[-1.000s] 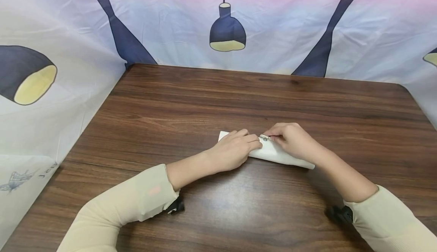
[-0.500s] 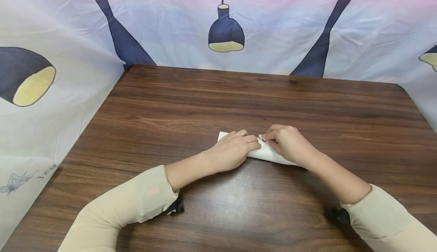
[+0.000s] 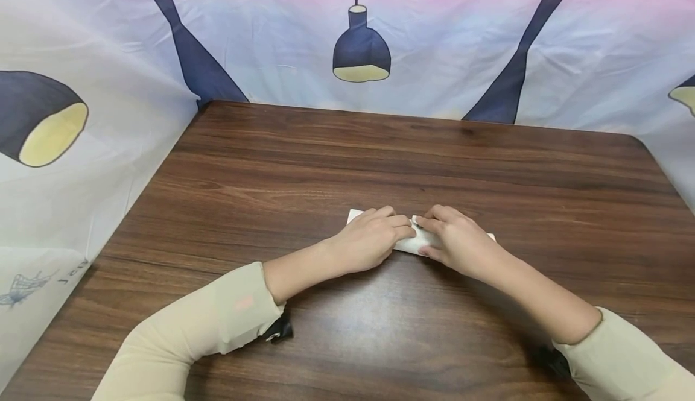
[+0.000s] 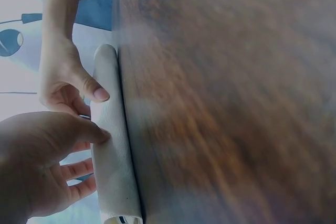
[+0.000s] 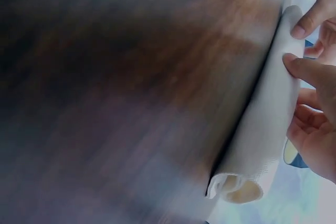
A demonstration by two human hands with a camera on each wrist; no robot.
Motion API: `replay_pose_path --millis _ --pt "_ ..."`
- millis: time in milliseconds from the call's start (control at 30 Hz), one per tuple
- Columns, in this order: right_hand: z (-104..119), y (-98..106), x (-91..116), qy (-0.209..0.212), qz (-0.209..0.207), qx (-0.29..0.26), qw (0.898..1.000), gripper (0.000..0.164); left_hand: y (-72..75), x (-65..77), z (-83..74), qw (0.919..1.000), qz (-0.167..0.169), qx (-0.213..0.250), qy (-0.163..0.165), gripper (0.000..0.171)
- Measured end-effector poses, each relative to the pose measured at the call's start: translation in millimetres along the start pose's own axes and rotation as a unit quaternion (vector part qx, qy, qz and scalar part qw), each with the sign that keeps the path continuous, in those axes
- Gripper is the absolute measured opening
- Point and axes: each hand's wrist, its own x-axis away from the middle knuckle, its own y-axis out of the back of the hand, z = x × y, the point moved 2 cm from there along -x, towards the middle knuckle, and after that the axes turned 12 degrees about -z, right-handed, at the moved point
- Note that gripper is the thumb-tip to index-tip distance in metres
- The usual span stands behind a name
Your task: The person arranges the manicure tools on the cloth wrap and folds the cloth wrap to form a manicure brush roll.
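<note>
A white rolled-up cloth case (image 3: 411, 244) lies crosswise on the table, its spiral layers showing at one end in the right wrist view. Over its left part rests my left hand (image 3: 371, 241), thumb (image 4: 100, 134) against the near side and fingers behind, holding the roll. My right hand (image 3: 461, 241) grips the roll just to the right, with its thumb (image 5: 292, 62) on the near face. Its fingertips sit on a small white tab (image 3: 415, 219) at the top; the metal fastener seen there is mostly hidden under them.
The brown wood-grain table (image 3: 326, 160) extends behind and in front of the hands. A printed fabric backdrop (image 3: 434, 51) with lamp drawings hangs along its far and left edges. Dark wrist gear (image 3: 279, 328) sits below the left cuff.
My right hand has gone from pinching the metal fastener and tab to pressing fingers over it, with the thumb now low on the roll's near side. The left hand has stayed put.
</note>
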Motion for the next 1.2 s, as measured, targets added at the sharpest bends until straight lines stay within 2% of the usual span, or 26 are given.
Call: replay_pose_path --millis 200,567,733,967,1200 --pt "-3 0 -1 0.019 -0.003 -0.001 1.0 0.045 -2.4 -1.1 0.5 1.0 -0.006 0.003 0.002 0.036" --pt "-4 -1 -1 -0.002 -0.003 -0.029 1.0 0.031 -4.4 -3.8 0.6 0.9996 0.002 0.017 0.021 0.038" --pt "-6 1 -1 -0.001 -0.004 -0.033 0.999 0.034 -4.8 -4.6 0.4 0.9995 0.004 0.019 0.023 0.037" --pt "-15 0 -4 -0.027 0.009 -0.043 0.999 0.041 -4.0 -7.2 2.9 0.9998 0.001 0.004 0.02 0.035" --pt "-23 -3 -10 -0.048 0.044 -0.021 0.998 0.049 -5.8 -12.1 10.5 0.9994 0.005 -0.021 0.027 0.036"
